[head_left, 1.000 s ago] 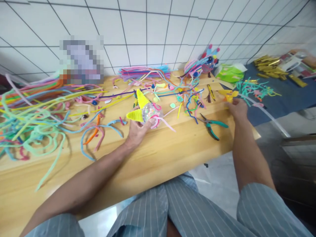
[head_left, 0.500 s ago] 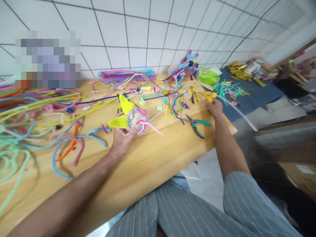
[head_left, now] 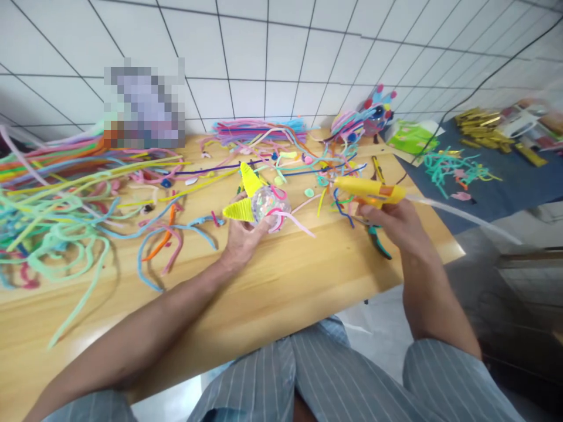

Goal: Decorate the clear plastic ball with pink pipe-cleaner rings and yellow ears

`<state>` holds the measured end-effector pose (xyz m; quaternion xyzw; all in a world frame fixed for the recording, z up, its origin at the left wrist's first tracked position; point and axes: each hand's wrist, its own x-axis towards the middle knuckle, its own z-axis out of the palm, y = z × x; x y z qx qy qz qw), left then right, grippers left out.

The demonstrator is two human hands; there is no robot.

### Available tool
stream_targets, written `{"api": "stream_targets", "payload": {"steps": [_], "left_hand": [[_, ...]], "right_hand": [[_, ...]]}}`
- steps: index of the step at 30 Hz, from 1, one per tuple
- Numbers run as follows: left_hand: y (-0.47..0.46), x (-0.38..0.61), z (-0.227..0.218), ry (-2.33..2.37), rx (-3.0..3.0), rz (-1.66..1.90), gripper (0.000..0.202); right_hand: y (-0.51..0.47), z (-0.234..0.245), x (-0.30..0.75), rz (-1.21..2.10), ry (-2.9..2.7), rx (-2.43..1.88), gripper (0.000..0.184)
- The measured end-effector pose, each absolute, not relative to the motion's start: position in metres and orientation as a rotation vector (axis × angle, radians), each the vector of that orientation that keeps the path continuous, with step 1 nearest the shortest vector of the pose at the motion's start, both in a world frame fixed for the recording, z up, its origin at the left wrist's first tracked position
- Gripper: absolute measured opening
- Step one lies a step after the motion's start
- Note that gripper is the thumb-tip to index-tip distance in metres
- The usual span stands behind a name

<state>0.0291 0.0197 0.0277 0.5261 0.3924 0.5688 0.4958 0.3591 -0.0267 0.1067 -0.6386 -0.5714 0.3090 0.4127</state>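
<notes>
My left hand (head_left: 245, 237) is closed around a clear ball ornament (head_left: 268, 205) with glittery bits inside. Two yellow pipe-cleaner cones (head_left: 240, 210) stick out from its left side, and pink loops and a pale pink strand (head_left: 300, 224) are on its right. In my right hand (head_left: 391, 220) is a yellow hot glue gun (head_left: 369, 190), its nozzle pointing left toward the ball and a long whitish glue stick (head_left: 470, 217) trailing from its back. The teal-handled pliers (head_left: 378, 243) lie under my right hand, partly hidden by it.
Loose pipe cleaners (head_left: 65, 246) spread over the left of the wooden table (head_left: 281, 281). A pipe-cleaner bundle (head_left: 259, 132) lies along the tiled wall. A yellow cutter (head_left: 377, 169), a decorated ball figure (head_left: 376, 114) and a green packet (head_left: 411, 138) are at the back right. Teal clippings (head_left: 457, 167) lie on dark cloth.
My right hand has lifted the glue gun and brought it left, over the pliers and nearer the ball. The left hand keeps its hold on the ball. The view has shifted.
</notes>
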Motion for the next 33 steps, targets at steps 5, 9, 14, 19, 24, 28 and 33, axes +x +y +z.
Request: {"api": "stream_targets", "payload": {"steps": [5, 9, 14, 19, 24, 28, 33], "left_hand": [[0.020, 0.032, 0.029, 0.953, 1.227, 1.422, 0.094], [0.020, 0.032, 0.031, 0.977, 1.212, 1.445, 0.095], [0.018, 0.030, 0.030, 0.981, 1.229, 1.424, 0.093], [0.017, 0.029, 0.027, 0.977, 1.290, 1.401, 0.092], [0.017, 0.029, 0.028, 0.991, 1.290, 1.375, 0.092], [0.017, 0.028, 0.030, 1.018, 1.277, 1.387, 0.096], [0.014, 0.026, 0.032, 1.049, 1.283, 1.403, 0.094]], "right_hand": [[-0.036, 0.114, 0.324, 0.803, -1.795, -1.509, 0.033], [-0.032, 0.118, 0.315, 0.777, -1.963, -1.431, 0.026], [-0.028, 0.114, 0.312, 0.705, -2.081, -1.363, 0.021], [-0.028, 0.110, 0.313, 0.645, -2.152, -1.354, 0.018], [-0.035, 0.116, 0.307, 0.554, -2.231, -1.279, 0.034], [-0.038, 0.116, 0.304, 0.485, -2.321, -1.211, 0.043], [-0.038, 0.103, 0.309, 0.462, -2.358, -1.119, 0.043]]}}
